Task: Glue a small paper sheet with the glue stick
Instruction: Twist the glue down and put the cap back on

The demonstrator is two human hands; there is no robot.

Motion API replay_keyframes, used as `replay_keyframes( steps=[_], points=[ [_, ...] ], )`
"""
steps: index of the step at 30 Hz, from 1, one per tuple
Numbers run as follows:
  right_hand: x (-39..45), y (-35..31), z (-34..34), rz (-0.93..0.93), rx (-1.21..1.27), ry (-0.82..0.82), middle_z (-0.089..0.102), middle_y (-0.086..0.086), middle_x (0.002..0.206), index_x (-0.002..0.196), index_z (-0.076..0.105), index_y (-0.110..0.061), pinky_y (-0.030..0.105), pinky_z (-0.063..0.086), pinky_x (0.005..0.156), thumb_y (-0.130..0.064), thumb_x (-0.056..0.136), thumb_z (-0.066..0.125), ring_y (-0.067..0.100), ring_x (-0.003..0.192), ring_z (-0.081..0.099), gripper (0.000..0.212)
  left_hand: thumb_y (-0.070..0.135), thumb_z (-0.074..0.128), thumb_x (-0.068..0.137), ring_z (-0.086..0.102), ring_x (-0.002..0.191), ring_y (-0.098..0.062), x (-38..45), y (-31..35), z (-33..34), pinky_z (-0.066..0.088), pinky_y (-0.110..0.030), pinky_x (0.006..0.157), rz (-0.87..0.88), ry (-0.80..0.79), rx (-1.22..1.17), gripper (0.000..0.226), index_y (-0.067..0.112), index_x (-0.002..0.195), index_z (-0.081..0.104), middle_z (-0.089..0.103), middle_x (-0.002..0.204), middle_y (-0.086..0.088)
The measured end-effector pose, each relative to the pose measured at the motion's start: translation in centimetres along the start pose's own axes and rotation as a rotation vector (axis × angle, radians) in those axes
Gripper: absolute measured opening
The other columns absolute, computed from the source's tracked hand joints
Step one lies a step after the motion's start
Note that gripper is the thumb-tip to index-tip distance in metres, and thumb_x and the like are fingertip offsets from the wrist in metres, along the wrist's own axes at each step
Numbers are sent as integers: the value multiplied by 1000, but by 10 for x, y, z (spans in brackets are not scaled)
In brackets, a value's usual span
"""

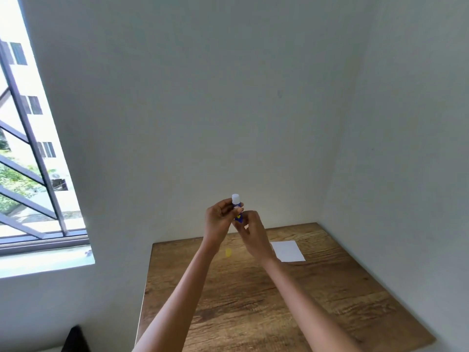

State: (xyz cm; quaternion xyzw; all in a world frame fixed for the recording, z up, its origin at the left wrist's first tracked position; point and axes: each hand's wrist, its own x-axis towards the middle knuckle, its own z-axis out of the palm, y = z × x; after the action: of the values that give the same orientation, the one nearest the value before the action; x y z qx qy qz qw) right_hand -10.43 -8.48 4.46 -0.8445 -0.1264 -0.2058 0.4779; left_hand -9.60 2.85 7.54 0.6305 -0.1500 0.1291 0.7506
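both bare forearms reach up from the bottom edge over a wooden table (253,313), meeting above its far side. left hand (218,221) has its fingers curled around the upper part of a blue glue stick (238,210), held upright in the air with its white tip on top. right hand (252,233) pinches the stick's lower end with closed fingertips. a small white paper sheet (289,251) lies flat on the table's far right part, just beside the right wrist. a small yellow cap (228,252) sits on the wood between the forearms. a barred window (33,153) fills the left wall.
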Motion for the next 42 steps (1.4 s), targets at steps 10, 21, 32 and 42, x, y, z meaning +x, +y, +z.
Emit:
replay_keyframes(
  steps=[10, 21, 32, 42],
  points=[
    [39, 24, -18, -36, -222, -15, 57, -7, 90, 99, 61, -19, 21, 37, 63, -43, 91, 51, 8, 86, 50, 28, 4, 63, 85, 70, 83, -11, 32, -18, 12, 55, -17, 75, 10, 24, -26, 16, 13, 95, 71, 74, 88, -4],
    [99, 73, -37, 16, -7, -308, 54, -1, 92, 105, 60, -17, 22, 43, 65, -33, 96, 47, 13, 84, 53, 23, -1, 63, 85, 69, 90, -18, 86, -48, 34, 56, -26, 83, -5, 3, 21, 22, 13, 100, 68, 72, 95, -11],
    [133, 109, -37, -76, 57, -272, 48, 0, 92, 103, 59, -16, 15, 38, 74, -25, 96, 47, 0, 81, 48, 16, -1, 66, 82, 70, 82, -6, 120, -72, 57, 56, -18, 75, 7, 98, 39, 27, 21, 97, 70, 73, 89, -1],
    [136, 129, -26, -27, -49, -120, 47, -7, 86, 97, 58, -18, 22, 37, 65, -39, 87, 61, 4, 73, 48, 23, -2, 64, 83, 70, 85, -7, 124, -89, 62, 55, -16, 73, -6, 125, 60, 28, 9, 109, 66, 72, 93, -5]
  ],
)
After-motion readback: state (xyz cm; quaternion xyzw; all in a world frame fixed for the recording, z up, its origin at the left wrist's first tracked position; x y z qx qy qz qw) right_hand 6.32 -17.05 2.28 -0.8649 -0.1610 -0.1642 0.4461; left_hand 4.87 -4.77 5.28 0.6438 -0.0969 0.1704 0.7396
